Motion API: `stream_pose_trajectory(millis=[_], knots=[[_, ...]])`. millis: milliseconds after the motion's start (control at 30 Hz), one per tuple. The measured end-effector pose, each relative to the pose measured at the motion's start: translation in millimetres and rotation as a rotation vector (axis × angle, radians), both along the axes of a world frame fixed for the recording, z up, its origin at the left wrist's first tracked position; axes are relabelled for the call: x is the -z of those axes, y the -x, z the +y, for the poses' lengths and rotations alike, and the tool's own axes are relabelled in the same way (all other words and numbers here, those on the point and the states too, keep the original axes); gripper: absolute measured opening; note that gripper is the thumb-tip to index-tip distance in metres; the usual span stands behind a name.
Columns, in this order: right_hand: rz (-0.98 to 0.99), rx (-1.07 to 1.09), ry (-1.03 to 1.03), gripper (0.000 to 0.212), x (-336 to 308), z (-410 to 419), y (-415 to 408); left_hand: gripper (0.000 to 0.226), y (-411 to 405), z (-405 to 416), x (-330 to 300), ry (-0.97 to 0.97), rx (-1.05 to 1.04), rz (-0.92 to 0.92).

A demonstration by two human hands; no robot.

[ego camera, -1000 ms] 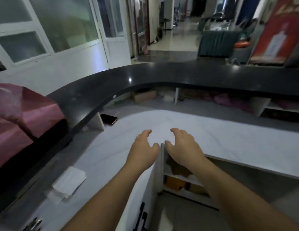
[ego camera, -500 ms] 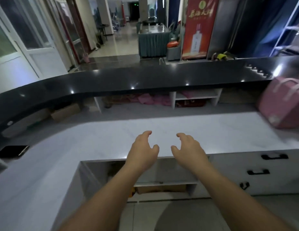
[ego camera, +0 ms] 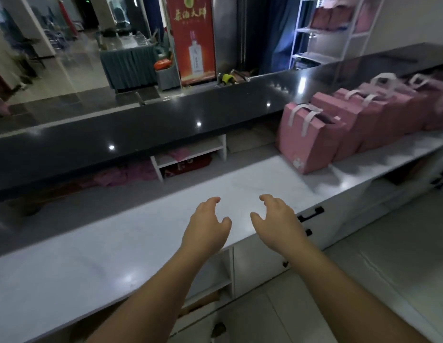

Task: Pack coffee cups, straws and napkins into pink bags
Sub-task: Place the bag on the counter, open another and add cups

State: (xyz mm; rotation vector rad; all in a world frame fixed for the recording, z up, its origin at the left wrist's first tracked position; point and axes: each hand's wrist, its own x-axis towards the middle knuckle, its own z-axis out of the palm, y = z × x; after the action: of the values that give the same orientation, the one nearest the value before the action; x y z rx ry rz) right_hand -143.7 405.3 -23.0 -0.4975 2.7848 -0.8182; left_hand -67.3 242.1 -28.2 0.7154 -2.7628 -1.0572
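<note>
Both my left grip point(ego camera: 206, 222) and right grip point(ego camera: 277, 220) hang loose and empty over the worktop point(ego camera: 91, 256), so I judge I'm between packs; next, reach the pink bags point(ego camera: 312, 137) far right.

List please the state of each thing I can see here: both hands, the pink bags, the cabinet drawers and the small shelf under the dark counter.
Left hand: empty, fingers loosely curled, above the white counter.
Right hand: empty, fingers loosely curled, beside the left one.
Pink bags: upright in a row on the white counter; nearest bag open at the top, handles up.
Cabinet drawers: closed.
Small shelf: open-fronted, pink and red items inside.
</note>
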Motion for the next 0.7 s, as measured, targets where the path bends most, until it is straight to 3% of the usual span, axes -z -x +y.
stream_pose_trajectory(millis=[300, 500, 700], knots=[[0.056, 0.241, -0.048, 0.058, -12.0, 19.3, 146.7, 0.059, 191.2, 2.0, 16.9, -0.111, 0.170, 0.007], [0.100, 0.397, -0.040, 0.040, -22.4, 35.4, 225.5, 0.060, 298.2, 13.7, 13.2, -0.120, 0.278, 0.030], [0.109, 0.446, -0.033, 0.050, -17.8, 58.4, 302.1, 0.060, 382.5, 37.3, 17.9, -0.129, 0.323, 0.046]])
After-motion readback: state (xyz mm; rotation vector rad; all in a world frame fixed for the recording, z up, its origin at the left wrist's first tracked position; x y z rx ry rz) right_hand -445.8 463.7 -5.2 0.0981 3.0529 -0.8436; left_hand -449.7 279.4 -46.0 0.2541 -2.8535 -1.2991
